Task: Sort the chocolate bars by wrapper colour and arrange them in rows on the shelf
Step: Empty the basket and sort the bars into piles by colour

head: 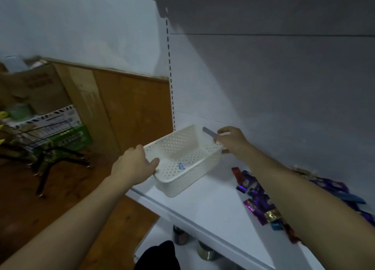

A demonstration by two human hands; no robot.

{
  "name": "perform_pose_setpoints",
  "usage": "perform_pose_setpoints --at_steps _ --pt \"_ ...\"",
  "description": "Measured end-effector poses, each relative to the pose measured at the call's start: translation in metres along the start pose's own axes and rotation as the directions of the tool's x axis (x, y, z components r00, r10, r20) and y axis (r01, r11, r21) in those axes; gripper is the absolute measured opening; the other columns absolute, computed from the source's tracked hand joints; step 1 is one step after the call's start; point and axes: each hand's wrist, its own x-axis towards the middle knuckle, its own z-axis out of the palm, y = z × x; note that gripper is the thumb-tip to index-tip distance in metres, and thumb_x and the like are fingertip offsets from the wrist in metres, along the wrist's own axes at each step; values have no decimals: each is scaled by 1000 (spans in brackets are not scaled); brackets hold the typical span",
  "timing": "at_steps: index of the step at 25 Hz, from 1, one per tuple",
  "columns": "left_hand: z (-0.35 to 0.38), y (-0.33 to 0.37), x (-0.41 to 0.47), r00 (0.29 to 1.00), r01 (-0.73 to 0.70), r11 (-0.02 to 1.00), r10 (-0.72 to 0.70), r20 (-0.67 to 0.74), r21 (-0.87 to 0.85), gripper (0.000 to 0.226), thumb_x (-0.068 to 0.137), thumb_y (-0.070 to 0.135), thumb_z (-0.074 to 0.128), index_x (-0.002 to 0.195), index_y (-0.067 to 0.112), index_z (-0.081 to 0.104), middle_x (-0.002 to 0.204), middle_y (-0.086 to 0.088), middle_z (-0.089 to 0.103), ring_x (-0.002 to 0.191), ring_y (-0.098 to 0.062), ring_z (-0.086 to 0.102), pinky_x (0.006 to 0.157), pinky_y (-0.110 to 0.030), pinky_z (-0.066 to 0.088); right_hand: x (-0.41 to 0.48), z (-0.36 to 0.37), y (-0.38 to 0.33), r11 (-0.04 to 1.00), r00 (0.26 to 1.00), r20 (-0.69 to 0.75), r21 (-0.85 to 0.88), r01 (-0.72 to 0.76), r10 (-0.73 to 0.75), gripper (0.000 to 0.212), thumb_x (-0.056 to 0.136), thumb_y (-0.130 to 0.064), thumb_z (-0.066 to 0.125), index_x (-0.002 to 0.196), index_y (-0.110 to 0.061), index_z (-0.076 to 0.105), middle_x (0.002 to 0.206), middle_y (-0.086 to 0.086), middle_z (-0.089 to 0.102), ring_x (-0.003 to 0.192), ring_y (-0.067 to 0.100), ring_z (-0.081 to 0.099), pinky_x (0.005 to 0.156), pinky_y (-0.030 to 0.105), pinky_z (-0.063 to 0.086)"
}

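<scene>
Gripping the near-left end of the white perforated basket (178,185) with the left hand (136,164), thumb hooked over the rim to the inside, fingers curled round the outside. Over at the far-right end, clamping on with the right hand (231,141): thumb under the rim, fingers curled on top and pinching a flat grey strip (210,132) that pokes out over the basket's opening. A wrapped bar or not? Cannot tell.

Basket at the left end of the white shelf (203,207), near corner out by the front edge, turned at a slant to that edge. Resting or just lifted, cannot tell. Small blue sticker (182,166) on its inside floor.

Further right along the shelf, well apart from the basket: a loose heap of chocolate bars (253,190), unsorted, mostly purple wrappers with magenta, gold, blue and red mixed in, partly hidden under the right forearm.

Under the shelf's front edge, two round metal tins (179,235). Off the left end, down on the wooden floor (60,188), cardboard boxes (36,87) and a black star-shaped chair base (43,164).
</scene>
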Motion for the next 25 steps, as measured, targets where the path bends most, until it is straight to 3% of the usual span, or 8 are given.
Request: perform_pose_setpoints --at_steps 2,4,6,7,12,15,19,25 --pt "-1 -2 -3 1000 -2 988 5 -16 152 76 86 78 39 131 18 50 131 -12 49 110 -29 57 89 -47 54 -1 4 1 983 1000 -14 184 -2 5 31 89 -17 72 117 -21 61 125 13 63 101 23 66 79 39 61" --pt "-3 0 -8 987 -160 967 160 13 201 100 81 89 26 150 17 37 157 -18 29 143 -37 31 113 -58 34 -18 5 10 994 991 -72 11 113 -112 36 90 -22 71 123 -26 57 131 4 54 109 19 59 78 31 55" --pt "-3 2 -13 952 -293 934 265 151 204 123 69 99 13 160 16 13 168 -15 1 155 -35 0 121 -58 8 -39 13 23 952 963 -109 -213 220 -247 41 88 -29 73 125 -27 55 124 0 49 105 15 57 73 24 47" --pt "-1 2 -13 940 -313 926 270 209 210 132 62 103 8 161 15 8 168 -16 -4 155 -35 -4 122 -57 5 -47 19 29 930 952 -109 -268 250 -288 41 87 -30 73 124 -25 56 121 1 49 102 16 58 76 25 47" --pt "9 5 6 962 -269 944 252 108 193 143 49 110 10 151 12 32 152 -14 34 138 -31 31 113 -47 37 -30 49 29 855 946 -9 -432 287 -323 47 98 -31 60 140 -11 52 136 10 56 124 25 54 98 29 40" --pt "14 14 25 981 -187 965 176 76 183 148 46 112 10 153 11 30 155 -16 33 141 -35 30 115 -50 35 -3 62 18 780 945 57 -550 298 -322 50 103 -27 46 149 -7 41 149 13 45 135 28 45 109 33 36" --pt "18 29 41 995 -101 966 93 45 237 153 44 110 1 153 7 32 158 -23 29 144 -42 28 117 -53 31 28 65 9 663 938 182 -668 338 -295 55 103 -27 41 154 -9 32 156 12 37 138 31 42 111 38 36" --pt "21 32 55 989 -141 959 149 -15 245 140 53 106 1 142 9 48 148 -23 42 135 -41 38 114 -51 34 29 40 6 566 910 321 -712 415 -262 66 100 -30 46 157 -13 19 159 6 30 143 29 33 113 47 36"
